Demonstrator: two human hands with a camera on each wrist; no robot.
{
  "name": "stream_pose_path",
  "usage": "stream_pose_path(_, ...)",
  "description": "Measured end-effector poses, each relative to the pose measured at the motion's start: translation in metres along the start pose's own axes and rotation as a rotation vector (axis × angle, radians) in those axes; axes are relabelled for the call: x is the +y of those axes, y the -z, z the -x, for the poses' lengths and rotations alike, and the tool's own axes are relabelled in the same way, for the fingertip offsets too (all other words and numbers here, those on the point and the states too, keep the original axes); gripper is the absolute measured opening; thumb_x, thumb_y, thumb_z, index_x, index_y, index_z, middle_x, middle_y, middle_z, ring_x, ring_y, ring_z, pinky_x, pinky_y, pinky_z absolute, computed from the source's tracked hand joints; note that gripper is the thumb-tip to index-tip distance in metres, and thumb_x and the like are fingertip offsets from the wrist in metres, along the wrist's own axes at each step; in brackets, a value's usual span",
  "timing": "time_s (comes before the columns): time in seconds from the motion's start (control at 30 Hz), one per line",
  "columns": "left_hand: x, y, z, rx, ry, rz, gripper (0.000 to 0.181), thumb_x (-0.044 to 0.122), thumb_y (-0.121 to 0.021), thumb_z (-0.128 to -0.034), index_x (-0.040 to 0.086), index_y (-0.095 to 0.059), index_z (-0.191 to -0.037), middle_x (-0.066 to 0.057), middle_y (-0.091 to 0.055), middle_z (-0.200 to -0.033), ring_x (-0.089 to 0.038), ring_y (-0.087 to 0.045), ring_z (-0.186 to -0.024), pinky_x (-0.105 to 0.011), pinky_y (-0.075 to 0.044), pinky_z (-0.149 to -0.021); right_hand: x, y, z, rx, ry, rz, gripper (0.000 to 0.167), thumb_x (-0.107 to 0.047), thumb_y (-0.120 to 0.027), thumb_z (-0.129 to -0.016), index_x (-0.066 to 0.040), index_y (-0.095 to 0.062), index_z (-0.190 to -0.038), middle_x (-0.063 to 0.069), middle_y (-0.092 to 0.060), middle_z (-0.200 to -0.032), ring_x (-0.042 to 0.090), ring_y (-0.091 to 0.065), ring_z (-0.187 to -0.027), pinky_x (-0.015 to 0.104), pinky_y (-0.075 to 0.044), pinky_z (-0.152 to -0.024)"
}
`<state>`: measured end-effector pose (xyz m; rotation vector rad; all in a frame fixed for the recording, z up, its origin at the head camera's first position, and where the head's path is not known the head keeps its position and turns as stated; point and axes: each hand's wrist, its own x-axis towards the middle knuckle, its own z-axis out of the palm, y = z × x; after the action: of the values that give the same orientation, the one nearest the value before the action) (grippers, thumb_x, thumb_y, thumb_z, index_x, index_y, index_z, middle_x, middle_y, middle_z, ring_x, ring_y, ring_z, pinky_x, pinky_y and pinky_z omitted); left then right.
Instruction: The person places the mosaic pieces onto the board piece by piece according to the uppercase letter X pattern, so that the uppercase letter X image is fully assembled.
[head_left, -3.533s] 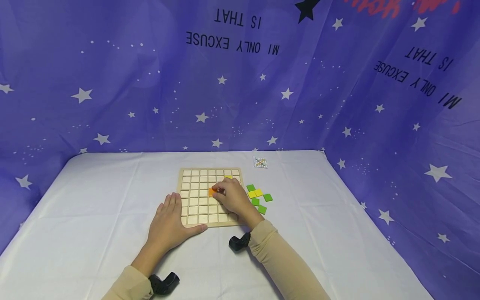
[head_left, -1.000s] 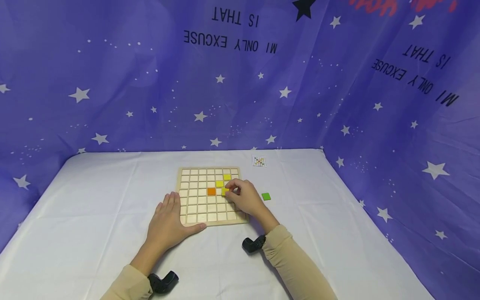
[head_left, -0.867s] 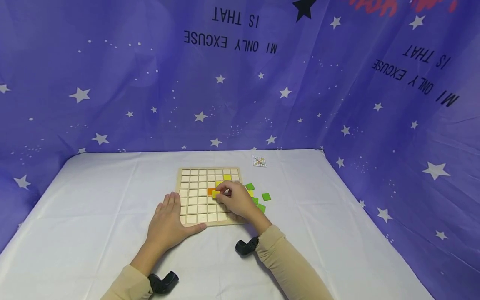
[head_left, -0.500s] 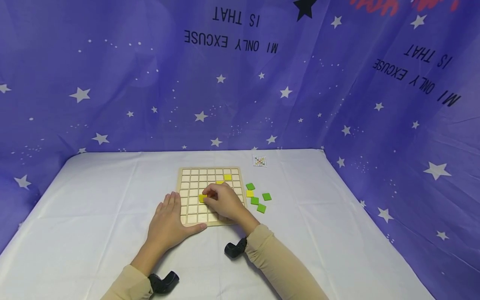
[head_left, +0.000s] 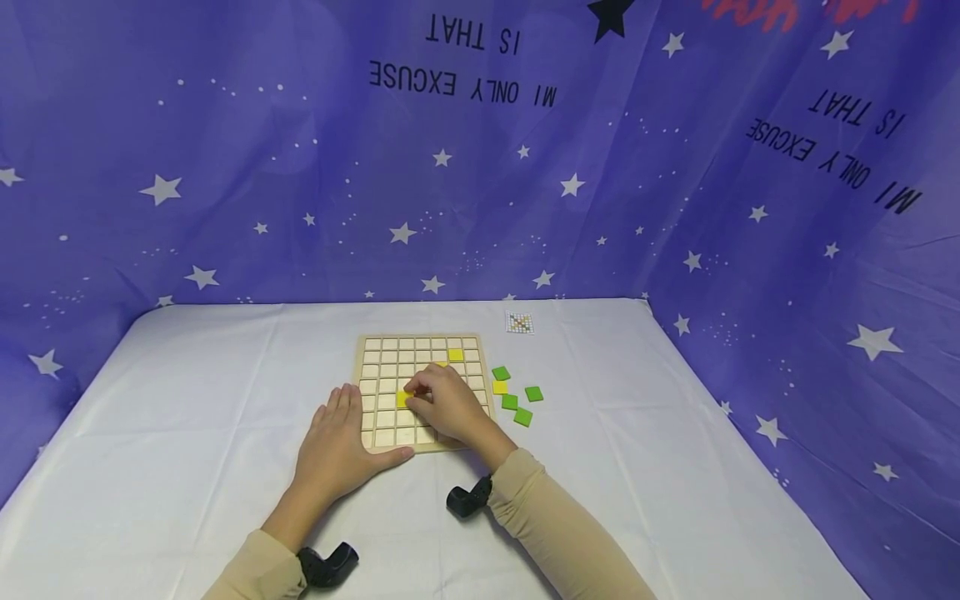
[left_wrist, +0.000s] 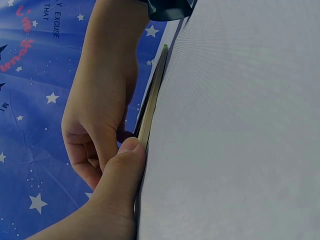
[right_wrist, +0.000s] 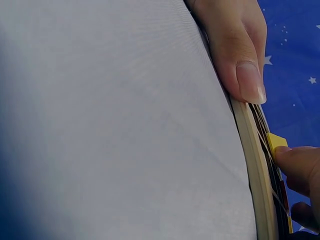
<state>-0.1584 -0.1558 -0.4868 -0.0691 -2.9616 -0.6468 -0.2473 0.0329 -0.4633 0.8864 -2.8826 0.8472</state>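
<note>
Left of centre on the wooden grid board (head_left: 384,421), a little toward its near side, the right hand (head_left: 450,408) holds a yellow tile (head_left: 402,400) in a narrow pinch between thumb and fingers. Just under a second ago that tile was farther right over the board; since then it has been carried left and nearer, and in the last half second it has dropped only slightly, over one bare cell. My reading is that the placing of this piece is close to done, yet the fingers have not let go. From the right wrist the tile looks tipped up rather than flat; whether an edge has seated, I cannot tell.

The left hand (head_left: 333,450) has stayed spread wide, straight fingers along the board's left edge and thumb on its near edge, seemingly bracing it.

Toward the far right corner, another yellow tile (head_left: 456,355) sits in a cell; a third yellow tile (head_left: 440,364) shows only a strip behind the right hand. Right of the board, on the white cloth (head_left: 187,467), lie four green tiles (head_left: 510,402) and one loose yellow tile (head_left: 499,387), with a printed pattern card (head_left: 520,323) beyond them on the far side.
</note>
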Motion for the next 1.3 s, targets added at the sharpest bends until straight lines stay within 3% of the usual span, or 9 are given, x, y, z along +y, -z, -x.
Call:
stream_pose_path(0.4, 0.000, -0.001, 0.001, 0.001, 0.002, -0.007, 0.142, 0.093, -0.054, -0.0652, -0.013, -0.019, -0.152, -0.031, -0.018, -0.161, -0.046, -0.015, -0.151, -0.059, -0.014, -0.124, 0.001, -0.001, 0.003, -0.024, 0.030, 0.126, 0.018, -0.037, -0.066, -0.096, -0.026, -0.073, -0.107, -0.015, -0.060, -0.100, 0.006, -0.047, -0.091, 0.020, -0.045, -0.077)
stream_pose_path(0.63, 0.000, -0.002, 0.001, 0.009, 0.004, -0.004, 0.143, 0.094, -0.055, -0.0647, -0.014, -0.019, -0.152, -0.032, -0.019, -0.160, -0.047, -0.016, -0.151, -0.059, -0.015, -0.123, 0.005, 0.008, 0.008, 0.004, 0.045, 0.128, 0.021, -0.036, -0.067, -0.095, -0.027, -0.073, -0.113, -0.014, -0.059, -0.094, 0.007, -0.048, -0.089, 0.020, -0.044, -0.075)
stream_pose_path(0.77, 0.000, -0.002, 0.001, 0.011, 0.008, 0.000, 0.143, 0.093, -0.055, -0.0642, -0.014, -0.019, -0.152, -0.031, -0.018, -0.161, -0.047, -0.015, -0.151, -0.059, -0.015, -0.124, 0.016, 0.020, 0.012, 0.045, 0.004, 0.083, 0.025, -0.035, -0.067, -0.095, -0.025, -0.071, -0.118, -0.012, -0.058, -0.092, 0.009, -0.050, -0.091, 0.023, -0.045, -0.076)
stream_pose_path(1.03, 0.000, -0.003, 0.000, 0.008, 0.006, 0.005, 0.143, 0.093, -0.056, -0.0642, -0.013, -0.017, -0.152, -0.031, -0.017, -0.161, -0.046, -0.015, -0.151, -0.058, -0.014, -0.124, 0.058, 0.048, 0.026, 0.116, -0.131, 0.055, 0.020, -0.030, -0.069, -0.094, -0.020, -0.072, -0.111, -0.008, -0.059, -0.088, 0.013, -0.049, -0.084, 0.027, -0.043, -0.072)
stream_pose_path(1.3, 0.001, -0.002, 0.000, 0.007, 0.004, 0.003, 0.144, 0.093, -0.056, -0.0638, -0.013, -0.017, -0.152, -0.031, -0.017, -0.161, -0.046, -0.014, -0.151, -0.058, -0.013, -0.124, 0.093, 0.066, 0.039, 0.097, -0.228, 0.063, 0.023, -0.030, -0.073, -0.091, -0.019, -0.074, -0.112, -0.007, -0.062, -0.090, 0.015, -0.050, -0.087, 0.031, -0.044, -0.075)
